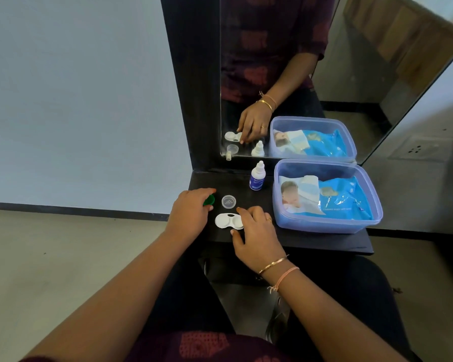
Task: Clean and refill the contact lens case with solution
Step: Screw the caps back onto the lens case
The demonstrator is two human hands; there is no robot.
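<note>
Pinching the green cap (209, 200) with the left hand (190, 211), clasping the lens case (226, 221) at its right end with the right hand (258, 232); likely handling light, rigid, slippery, so gripping by the rim.

White lens case (228, 221), green cap (209, 200), clear cap (228, 201), blue-labelled white bottle (257, 176), translucent purple-blue tub (324, 224), black shelf (324, 242).

Print on bottle (257, 179) and wipes pack (347, 197) unreadable
</note>
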